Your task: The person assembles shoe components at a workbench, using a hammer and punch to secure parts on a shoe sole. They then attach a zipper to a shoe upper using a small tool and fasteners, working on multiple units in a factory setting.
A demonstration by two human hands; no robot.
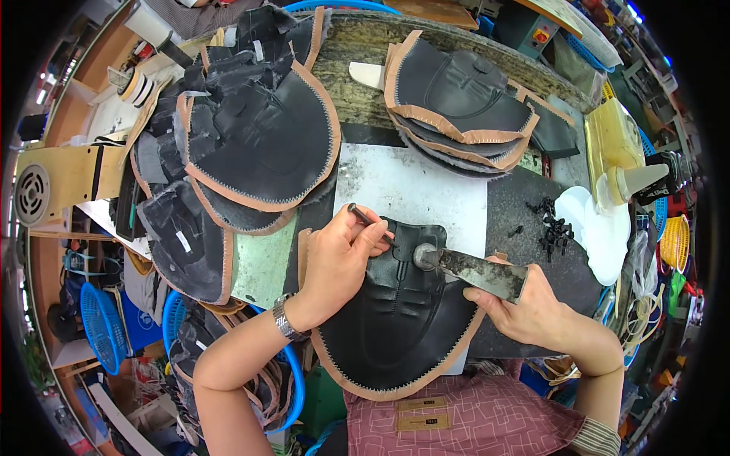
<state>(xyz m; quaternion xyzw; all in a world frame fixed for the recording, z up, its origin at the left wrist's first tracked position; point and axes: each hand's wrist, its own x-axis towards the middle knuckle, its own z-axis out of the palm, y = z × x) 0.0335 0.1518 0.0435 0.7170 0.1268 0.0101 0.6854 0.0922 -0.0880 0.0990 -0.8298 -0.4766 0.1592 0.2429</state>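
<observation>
In front of me lies a black leather shoe upper (388, 327) with a tan, zigzag-stitched edge, on a white board (411, 178). My left hand (331, 262) is closed, pinching a slim dark metal punch (360, 214). The punch slants down toward the upper's centre panel; whether its tip touches the leather I cannot tell. My right hand (536, 311) is closed round a hammer (483, 273), most of its grip hidden by the fingers. The hammer's round face is over the centre panel, beside the punch's lower end.
Stacked shoe uppers (266, 137) fill the left side, with another pile (456, 95) at the far right. Small black pieces (557, 232) lie scattered on the dark mat near white plastic sheets (608, 235). A yellowish container (612, 137) stands behind them. A blue basket (103, 327) is at lower left.
</observation>
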